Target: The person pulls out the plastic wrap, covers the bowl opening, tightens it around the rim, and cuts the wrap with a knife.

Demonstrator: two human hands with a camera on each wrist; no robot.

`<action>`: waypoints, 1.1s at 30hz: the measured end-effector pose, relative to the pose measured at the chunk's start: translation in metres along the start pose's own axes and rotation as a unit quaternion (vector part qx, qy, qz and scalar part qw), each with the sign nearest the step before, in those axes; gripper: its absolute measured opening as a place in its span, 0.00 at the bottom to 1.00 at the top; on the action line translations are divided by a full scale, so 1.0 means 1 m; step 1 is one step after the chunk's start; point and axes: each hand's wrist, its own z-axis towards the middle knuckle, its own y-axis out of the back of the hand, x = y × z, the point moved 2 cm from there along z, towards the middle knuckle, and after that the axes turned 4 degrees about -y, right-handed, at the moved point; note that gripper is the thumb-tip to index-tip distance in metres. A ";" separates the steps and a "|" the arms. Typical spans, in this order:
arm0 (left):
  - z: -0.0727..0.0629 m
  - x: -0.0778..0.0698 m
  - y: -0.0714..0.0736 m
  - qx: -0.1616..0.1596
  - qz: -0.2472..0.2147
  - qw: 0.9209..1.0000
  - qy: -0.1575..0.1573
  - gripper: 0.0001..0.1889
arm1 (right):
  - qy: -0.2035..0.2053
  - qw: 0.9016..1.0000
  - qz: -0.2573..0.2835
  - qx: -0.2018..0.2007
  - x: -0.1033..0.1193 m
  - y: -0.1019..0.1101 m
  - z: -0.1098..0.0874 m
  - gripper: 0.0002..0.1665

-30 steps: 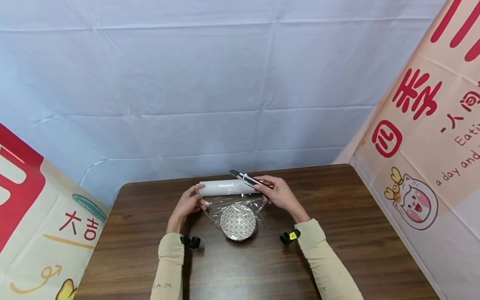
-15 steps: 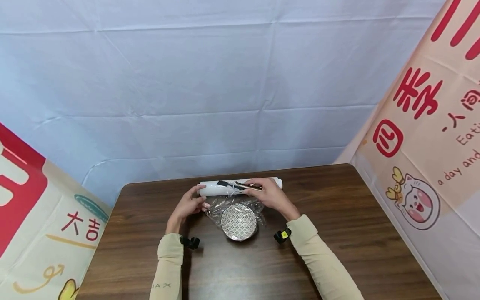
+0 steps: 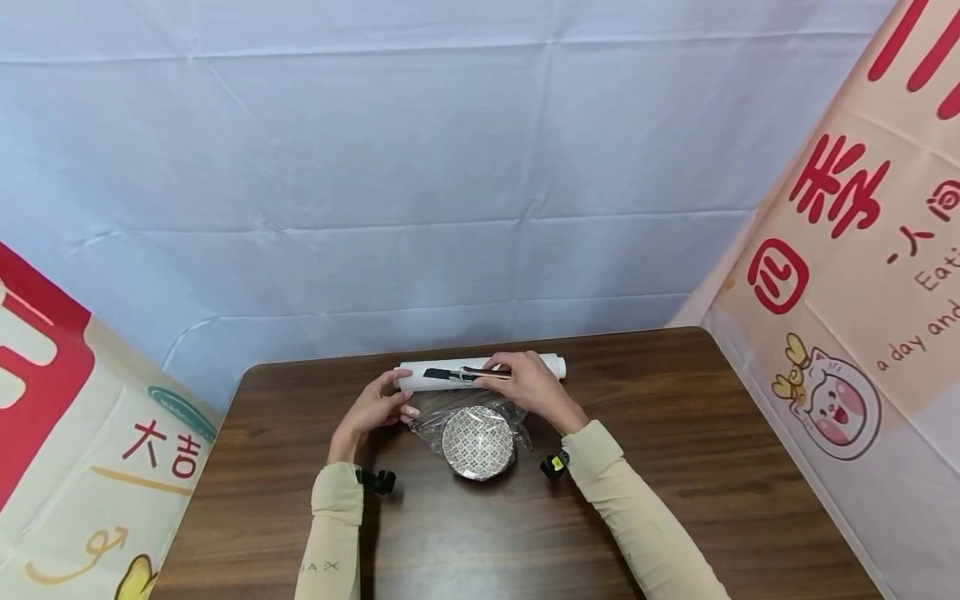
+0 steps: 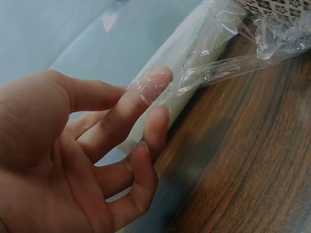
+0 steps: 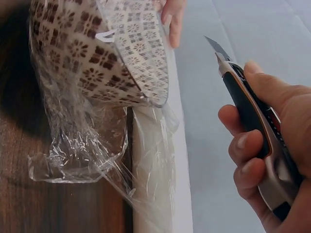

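Note:
A patterned bowl (image 3: 477,442), covered with clear cling film (image 5: 141,48), sits on the table in front of a white cling film roll (image 3: 416,379). At the roll's left end, my left hand (image 3: 375,408) pinches the film, which stretches over its fingertips in the left wrist view. My right hand (image 3: 528,387) grips a utility knife (image 5: 260,131) with the thumb along its handle and the pointed blade extended. In the head view the knife overlaps the roll, its blade pointing left. Crumpled film (image 5: 92,150) hangs beside the bowl and runs to the roll.
The brown wooden table (image 3: 675,458) reaches back to a pale blue cloth backdrop (image 3: 420,167). Printed banners with red lettering (image 3: 836,187) flank it on both sides. A black wrist-worn camera (image 3: 378,481) sits at each cuff.
My right hand has moved left with the utility knife, from the roll's right end to over its middle. The knife has turned from slanted to nearly level along the roll. The left hand stays nearly still.

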 end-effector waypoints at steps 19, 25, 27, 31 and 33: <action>-0.003 -0.003 0.002 0.008 0.013 1.000 0.010 0.32 | 0.094 0.990 -0.083 0.066 0.017 -0.015 0.015 0.21; -0.002 -0.003 0.001 0.000 0.018 1.000 0.009 0.32 | 0.132 0.979 -0.150 0.040 0.028 -0.023 0.022 0.21; -0.002 -0.003 0.001 -0.004 0.021 1.000 0.011 0.32 | 0.133 0.975 -0.171 0.040 0.031 -0.026 0.025 0.21; -0.001 -0.004 0.001 -0.007 0.027 1.000 0.013 0.32 | 0.135 0.971 -0.193 0.044 0.035 -0.030 0.030 0.20; -0.002 -0.004 0.002 -0.005 0.026 1.000 0.014 0.32 | 0.137 0.969 -0.200 0.048 0.037 -0.032 0.032 0.19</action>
